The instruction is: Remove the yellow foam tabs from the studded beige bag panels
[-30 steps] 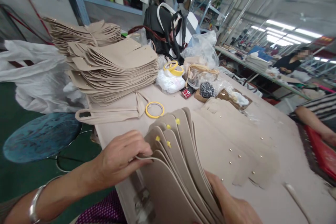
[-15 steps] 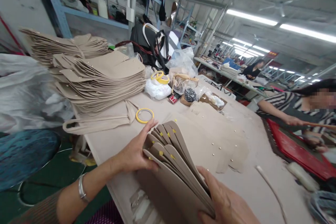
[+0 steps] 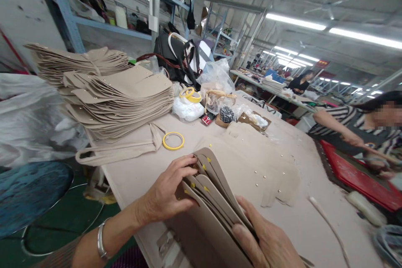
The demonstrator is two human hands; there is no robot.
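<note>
A bundle of brown panels with small yellow tabs stands tilted at the table's near edge. My left hand grips its upper left corner, thumb in front and fingers over the top edges. Around the lower right side of the bundle, my right hand is closed, its thumb pressing between panels. Behind the bundle, thin beige pieces with metal studs lie flat. A yellow tape roll rests left of them, beside a beige fabric strap.
Stacked beige panels fill the table's back left. Behind are tape rolls on a white bag, plastic bags and a black bag. At right, a person works over a red frame. A blue stool stands left.
My left hand has moved up over the panels' top corners, and the fanned panels there are closer together. My right thumb has come up onto the panels. The person's arm at right has shifted.
</note>
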